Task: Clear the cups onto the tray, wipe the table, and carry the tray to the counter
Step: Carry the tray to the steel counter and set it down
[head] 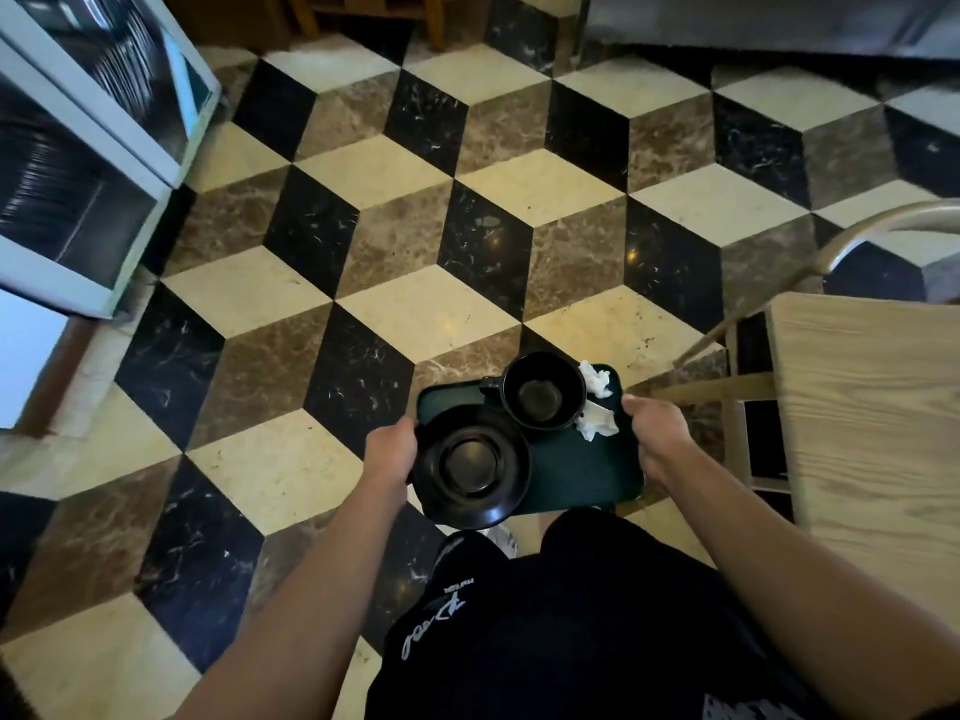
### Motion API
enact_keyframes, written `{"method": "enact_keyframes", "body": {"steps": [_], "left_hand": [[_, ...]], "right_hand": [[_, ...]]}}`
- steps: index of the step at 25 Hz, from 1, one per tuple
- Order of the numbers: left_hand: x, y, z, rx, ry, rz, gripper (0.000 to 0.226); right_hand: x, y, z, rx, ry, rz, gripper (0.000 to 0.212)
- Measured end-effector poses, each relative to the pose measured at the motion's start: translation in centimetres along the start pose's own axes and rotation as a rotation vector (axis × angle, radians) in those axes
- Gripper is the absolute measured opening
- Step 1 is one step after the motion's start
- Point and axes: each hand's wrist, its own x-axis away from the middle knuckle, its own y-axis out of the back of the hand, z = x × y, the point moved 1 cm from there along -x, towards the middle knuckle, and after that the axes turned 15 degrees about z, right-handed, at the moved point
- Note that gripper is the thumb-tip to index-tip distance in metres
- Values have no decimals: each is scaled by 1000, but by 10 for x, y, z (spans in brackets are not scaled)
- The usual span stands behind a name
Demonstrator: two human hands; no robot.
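A dark green tray is held level in front of my body, above the floor. My left hand grips its left edge and my right hand grips its right edge. On the tray stands a black cup with its handle to the left, empty inside. A black saucer lies nearer me, overhanging the tray's left front corner. Crumpled white napkins lie beside the cup at the tray's far right.
A light wooden table is close on my right, with a curved-back wooden chair tucked beside it. A white-framed glass cabinet stands at the left. Checkered marble floor stretches ahead toward wooden chair legs.
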Motion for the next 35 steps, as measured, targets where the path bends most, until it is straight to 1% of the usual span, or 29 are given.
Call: {"method": "enact_keyframes", "body": {"steps": [5, 9, 13, 16, 18, 23, 27, 33, 35], "left_hand": [[-28, -11, -45, -44, 28, 11, 22], [-53, -27, -91, -64, 20, 8, 25], [-81, -53, -139, -106, 27, -9, 26], [-95, -77, -172, -105, 23, -17, 34], [-103, -92, -195, -113, 12, -29, 32], [-135, -126, -252, -116, -11, -10, 28], [-162, -152, -297, -147, -33, 13, 19], [-224, -189, -381, -214, -25, 100, 17], [-246, -201, -413, -240, -13, 127, 19]], "right_hand": [[-30, -12, 37, -39, -4, 6, 23], [-55, -18, 75, -69, 1, 27, 22], [-77, -14, 124, -90, 3, 18, 28], [-94, -9, 156, -99, 5, 35, 26], [-110, -6, 178, -93, 8, 60, 27], [-152, 6, 228, -78, 15, 41, 28], [-177, 6, 270, -112, 24, 15, 26], [-236, 2, 331, -237, 19, -17, 29], [-244, -5, 360, -246, 26, -73, 27]]}}
